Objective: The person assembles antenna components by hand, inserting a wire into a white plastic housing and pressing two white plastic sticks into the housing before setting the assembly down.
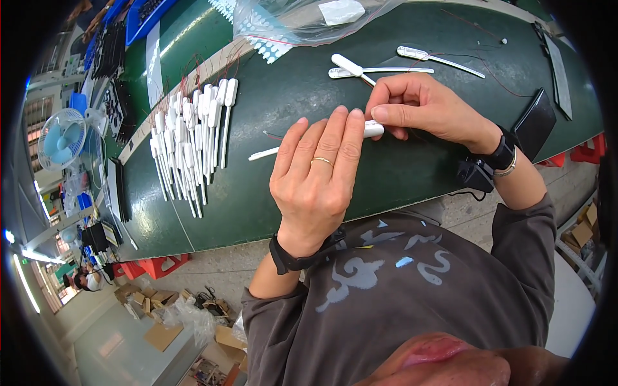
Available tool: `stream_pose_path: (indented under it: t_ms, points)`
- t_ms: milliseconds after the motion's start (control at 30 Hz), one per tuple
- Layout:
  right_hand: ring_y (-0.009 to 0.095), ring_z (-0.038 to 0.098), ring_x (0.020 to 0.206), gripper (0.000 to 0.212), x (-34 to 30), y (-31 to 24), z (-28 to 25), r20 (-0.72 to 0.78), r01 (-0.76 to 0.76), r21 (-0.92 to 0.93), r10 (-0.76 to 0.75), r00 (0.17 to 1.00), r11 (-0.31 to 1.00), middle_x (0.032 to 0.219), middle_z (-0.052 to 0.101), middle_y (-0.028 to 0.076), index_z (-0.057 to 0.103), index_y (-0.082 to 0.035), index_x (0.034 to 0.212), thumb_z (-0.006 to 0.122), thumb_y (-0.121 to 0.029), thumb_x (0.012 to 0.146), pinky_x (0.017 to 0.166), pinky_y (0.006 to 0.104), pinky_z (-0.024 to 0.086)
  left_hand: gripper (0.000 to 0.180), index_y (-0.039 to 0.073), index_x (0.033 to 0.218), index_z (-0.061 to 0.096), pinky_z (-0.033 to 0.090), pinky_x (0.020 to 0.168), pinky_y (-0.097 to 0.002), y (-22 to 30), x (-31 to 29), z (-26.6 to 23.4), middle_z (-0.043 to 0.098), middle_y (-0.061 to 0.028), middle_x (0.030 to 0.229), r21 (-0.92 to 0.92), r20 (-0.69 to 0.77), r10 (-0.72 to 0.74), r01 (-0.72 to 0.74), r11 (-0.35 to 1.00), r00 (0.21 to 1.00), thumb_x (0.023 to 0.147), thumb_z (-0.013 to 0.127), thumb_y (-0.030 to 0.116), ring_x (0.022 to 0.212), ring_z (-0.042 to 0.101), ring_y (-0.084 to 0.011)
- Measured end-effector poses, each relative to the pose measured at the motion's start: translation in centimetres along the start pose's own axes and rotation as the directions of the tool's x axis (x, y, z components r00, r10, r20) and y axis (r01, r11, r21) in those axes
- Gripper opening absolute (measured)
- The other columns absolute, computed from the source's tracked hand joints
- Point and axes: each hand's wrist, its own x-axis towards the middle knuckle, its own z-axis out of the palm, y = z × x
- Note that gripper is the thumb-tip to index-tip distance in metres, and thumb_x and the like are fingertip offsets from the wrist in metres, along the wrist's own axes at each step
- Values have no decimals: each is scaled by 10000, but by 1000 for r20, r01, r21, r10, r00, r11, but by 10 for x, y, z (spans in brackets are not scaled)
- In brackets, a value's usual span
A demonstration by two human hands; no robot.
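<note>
A white plastic stick with a thick rounded handle lies crosswise under my hands, its thin end pointing left. My left hand covers its middle, the long fingers laid over it and the thumb hidden. At the handle's right end, my right hand is closed with thumb and forefinger pinched; any small part between the fingertips is too hidden to make out. A thin wire shows just left of my left hand. Beyond my right hand lie several similar sticks, one of them apart to the right.
A pile of white sticks with red wires lies left on the green table. At the back are a clear plastic bag and blue bins. A black flat object and a dark device sit right.
</note>
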Motion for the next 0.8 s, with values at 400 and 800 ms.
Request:
stream_pose_path:
  t_ms: [400,800]
  points:
    - [76,599,742,147,-8,-2,10,-74,243,-382,-292,954,891,856,666,14,685,-9,1007,730,-114,917,655,242,474,334,21,1130,732,535,761,-333,3,1,-1,726,-80,1049,106,1,-5,5,994,1000,808,672,84,823,670,-180]
    - [197,651,779,188,-6,4,8,37,465,-589,-552,833,661,906,700,75,698,-10,1020,766,-62,852,682,303,494,288,65,1083,754,532,777,-343,5,7,-12,751,-71,986,-146,46,-174,179,973,984,800,803,77,836,701,-226]
